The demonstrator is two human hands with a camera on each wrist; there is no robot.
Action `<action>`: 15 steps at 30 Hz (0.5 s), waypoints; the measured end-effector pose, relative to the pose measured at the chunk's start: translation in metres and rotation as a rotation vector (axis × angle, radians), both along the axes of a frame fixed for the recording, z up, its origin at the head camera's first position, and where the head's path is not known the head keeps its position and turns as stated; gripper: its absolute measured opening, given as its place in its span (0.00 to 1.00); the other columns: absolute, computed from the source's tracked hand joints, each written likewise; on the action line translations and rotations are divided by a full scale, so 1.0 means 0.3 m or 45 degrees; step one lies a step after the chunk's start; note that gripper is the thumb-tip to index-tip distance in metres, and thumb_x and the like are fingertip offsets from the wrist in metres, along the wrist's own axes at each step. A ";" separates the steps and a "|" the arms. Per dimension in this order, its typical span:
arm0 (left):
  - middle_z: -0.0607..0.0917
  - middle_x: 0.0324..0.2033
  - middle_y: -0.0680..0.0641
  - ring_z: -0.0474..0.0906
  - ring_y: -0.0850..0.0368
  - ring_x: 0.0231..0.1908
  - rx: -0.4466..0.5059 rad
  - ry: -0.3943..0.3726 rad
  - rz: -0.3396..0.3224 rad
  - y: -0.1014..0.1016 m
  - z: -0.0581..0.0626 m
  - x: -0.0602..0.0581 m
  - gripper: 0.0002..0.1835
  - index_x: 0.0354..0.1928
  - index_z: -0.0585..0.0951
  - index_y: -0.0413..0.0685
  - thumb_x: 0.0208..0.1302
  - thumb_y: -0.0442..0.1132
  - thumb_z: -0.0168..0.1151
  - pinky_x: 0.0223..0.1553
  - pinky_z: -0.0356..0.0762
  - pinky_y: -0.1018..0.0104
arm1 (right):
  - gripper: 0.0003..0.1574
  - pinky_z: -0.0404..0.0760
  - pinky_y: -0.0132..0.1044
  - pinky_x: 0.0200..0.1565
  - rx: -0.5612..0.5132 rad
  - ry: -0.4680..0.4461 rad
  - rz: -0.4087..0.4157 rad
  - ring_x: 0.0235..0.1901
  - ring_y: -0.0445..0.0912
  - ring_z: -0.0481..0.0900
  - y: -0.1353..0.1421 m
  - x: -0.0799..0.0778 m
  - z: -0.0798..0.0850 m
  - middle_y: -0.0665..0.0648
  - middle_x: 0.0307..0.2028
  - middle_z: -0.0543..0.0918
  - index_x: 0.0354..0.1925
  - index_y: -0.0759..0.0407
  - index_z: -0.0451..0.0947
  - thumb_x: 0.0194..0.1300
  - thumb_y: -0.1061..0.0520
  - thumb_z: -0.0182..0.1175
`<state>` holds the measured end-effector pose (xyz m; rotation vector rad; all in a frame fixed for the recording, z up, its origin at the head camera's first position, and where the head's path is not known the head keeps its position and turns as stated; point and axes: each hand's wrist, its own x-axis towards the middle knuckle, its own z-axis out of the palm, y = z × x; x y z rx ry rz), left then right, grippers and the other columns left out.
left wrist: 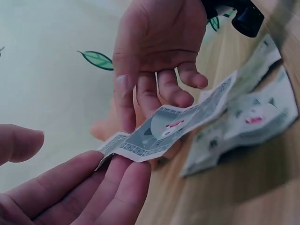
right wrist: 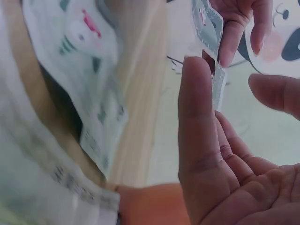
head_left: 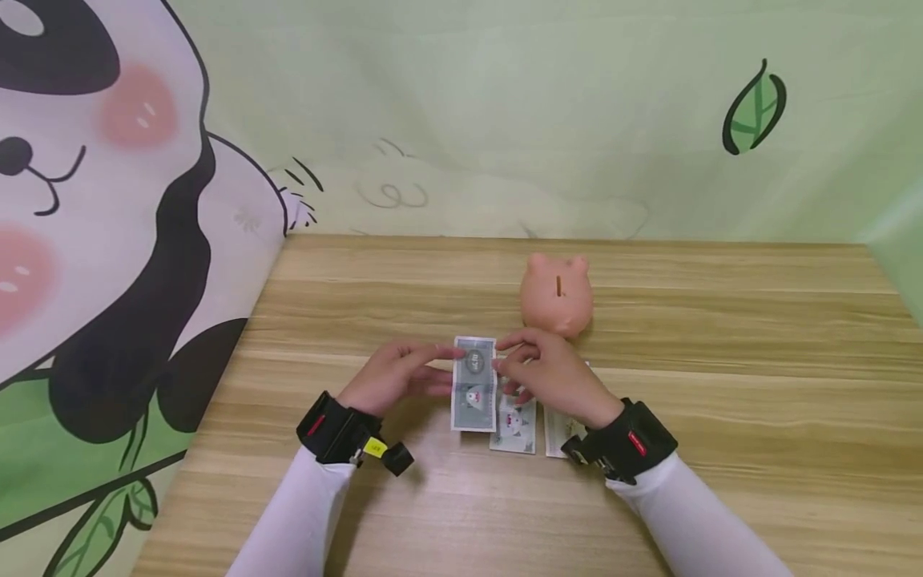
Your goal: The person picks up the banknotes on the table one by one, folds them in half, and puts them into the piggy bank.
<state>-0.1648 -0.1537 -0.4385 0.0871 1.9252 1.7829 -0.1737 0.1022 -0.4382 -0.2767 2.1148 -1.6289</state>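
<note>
A blue-grey toy banknote (head_left: 473, 409) with a cartoon face and fold creases is held just above the table. My left hand (head_left: 392, 373) has it by its left edge, between the fingers; the left thumb (left wrist: 21, 143) stays apart from it in the left wrist view. At the opposite edge is my right hand (head_left: 558, 373), its fingertips at or very near the paper. The right index finger (right wrist: 194, 103) is straight, the right thumb (right wrist: 276, 93) spread away. Beneath the right hand lie a greenish toy banknote (head_left: 513, 433) and another pale one (head_left: 558, 437), partly hidden.
A pink pig-shaped money box (head_left: 557, 300), slot upward, stands behind the right hand. The wood-grain table (head_left: 757, 385) meets a green backdrop (head_left: 505, 120) at its far edge. A large printed panda (head_left: 130, 320) covers the left side. Both wrists wear black camera straps.
</note>
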 end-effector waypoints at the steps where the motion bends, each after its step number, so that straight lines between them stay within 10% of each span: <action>1: 0.82 0.64 0.37 0.88 0.46 0.54 0.007 0.003 0.008 0.008 0.006 -0.005 0.23 0.60 0.82 0.34 0.81 0.46 0.51 0.55 0.86 0.54 | 0.24 0.91 0.48 0.37 -0.014 0.014 0.004 0.36 0.54 0.89 0.009 -0.005 0.002 0.67 0.41 0.88 0.61 0.67 0.74 0.71 0.59 0.64; 15: 0.81 0.66 0.39 0.87 0.44 0.55 0.135 0.089 0.021 0.183 0.060 -0.105 0.22 0.67 0.78 0.40 0.80 0.45 0.54 0.59 0.84 0.51 | 0.23 0.88 0.35 0.41 0.018 0.227 -0.167 0.38 0.44 0.86 0.141 -0.060 0.061 0.69 0.44 0.87 0.57 0.70 0.71 0.66 0.70 0.65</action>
